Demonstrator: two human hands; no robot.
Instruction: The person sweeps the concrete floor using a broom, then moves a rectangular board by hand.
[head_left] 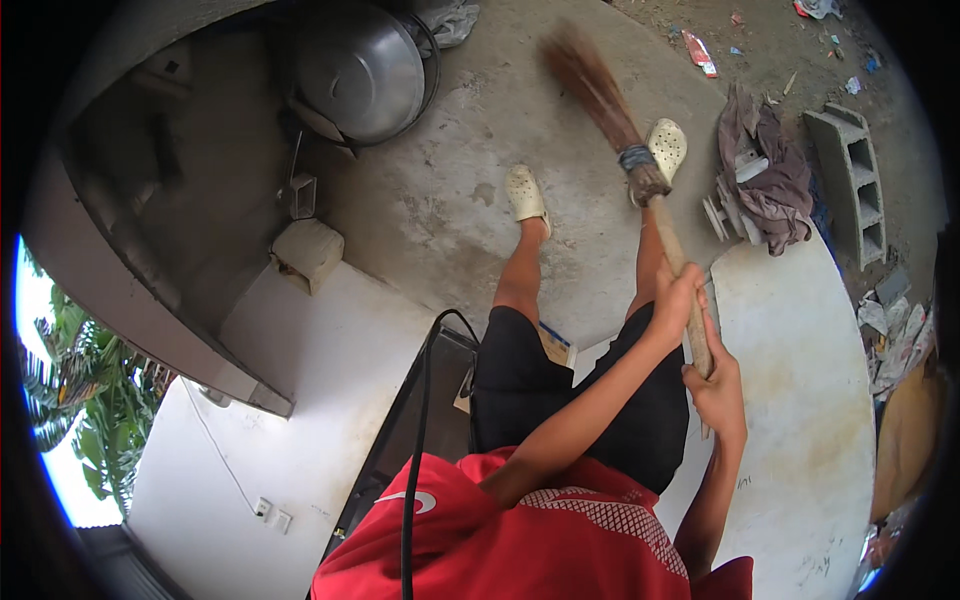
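A broom (597, 88) with brown bristles, a dark binding and a pale wooden handle slants from my hands toward the far floor. My left hand (678, 300) is closed round the handle, nearer to the bristles. Further down, my right hand (716, 390) grips it close to its end. The bristles look blurred and hang above or touch the concrete floor (480, 110); I cannot tell which. Past my right foot in its cream clog (667, 148) runs the bound part of the broom. My other clog (524, 193) stands to its left.
At the far left sits a large metal basin (365, 75), with a pale block-like object (308, 252) nearer. On the right are a crumpled brownish cloth (765, 165), a hollow concrete block (848, 180) and scattered litter (700, 53) on dirt. White walls (795, 340) stand close on both sides.
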